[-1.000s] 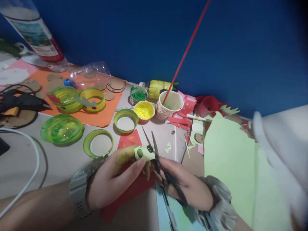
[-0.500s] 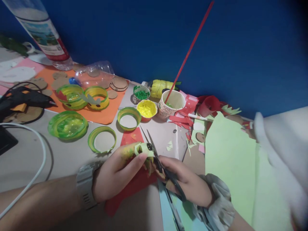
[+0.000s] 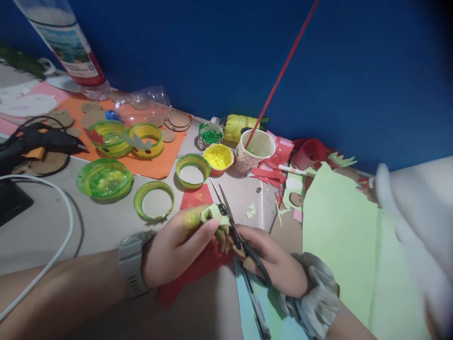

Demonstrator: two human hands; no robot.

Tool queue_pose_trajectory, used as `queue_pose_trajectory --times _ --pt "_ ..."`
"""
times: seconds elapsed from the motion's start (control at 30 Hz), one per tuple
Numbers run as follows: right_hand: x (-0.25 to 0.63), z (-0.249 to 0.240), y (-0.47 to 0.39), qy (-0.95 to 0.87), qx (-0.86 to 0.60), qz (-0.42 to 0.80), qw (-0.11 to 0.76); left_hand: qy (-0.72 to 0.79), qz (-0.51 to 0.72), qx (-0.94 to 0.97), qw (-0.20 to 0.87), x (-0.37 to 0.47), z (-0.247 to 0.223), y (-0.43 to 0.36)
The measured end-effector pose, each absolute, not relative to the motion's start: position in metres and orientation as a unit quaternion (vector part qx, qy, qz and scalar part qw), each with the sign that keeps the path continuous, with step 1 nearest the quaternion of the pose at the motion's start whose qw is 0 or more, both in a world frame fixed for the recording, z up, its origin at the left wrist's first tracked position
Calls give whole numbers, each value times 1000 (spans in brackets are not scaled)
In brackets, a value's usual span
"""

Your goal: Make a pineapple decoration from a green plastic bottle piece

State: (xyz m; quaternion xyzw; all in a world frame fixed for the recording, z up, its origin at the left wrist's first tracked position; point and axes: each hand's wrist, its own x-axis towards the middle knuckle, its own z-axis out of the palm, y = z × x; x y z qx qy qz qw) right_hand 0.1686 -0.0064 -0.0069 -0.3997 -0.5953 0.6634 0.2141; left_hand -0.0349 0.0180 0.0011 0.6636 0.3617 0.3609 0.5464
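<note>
Hand Positions: Paper Piece and Scissors

The left hand grips the paper piece, light green with a black spot, between thumb and fingers. A grey watch encircles the left wrist. The right hand grasps the scissors by the black handles; a grey fabric band surrounds the right wrist.

Location of the paper piece: centre of the work area, above a red sheet, at the left side of the scissors. The blades stand apart, tips directed away from the person. Whether the paper lies between the blades or only against one of them cannot be determined.

Adjacent items:
- Below the right hand, a pen-like tool lies on light blue paper.
- To the right, a large light green sheet; small green scraps lie beyond the right hand.
- Beyond the left hand, two yellow-green rings — a near ring and a far ring — rest on the table.
- Just beside the far ring, a cup of yellow material; behind it, a cup of green material.
- Right of these, a tall paper cup contains a slanted red stick.
</note>
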Motion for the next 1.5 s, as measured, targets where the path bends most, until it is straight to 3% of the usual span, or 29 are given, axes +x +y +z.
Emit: queue_pose_trajectory --times 1.5 --pt "171 -10 -7 -596 -398 661 222 361 356 669 543 -35 0 19"
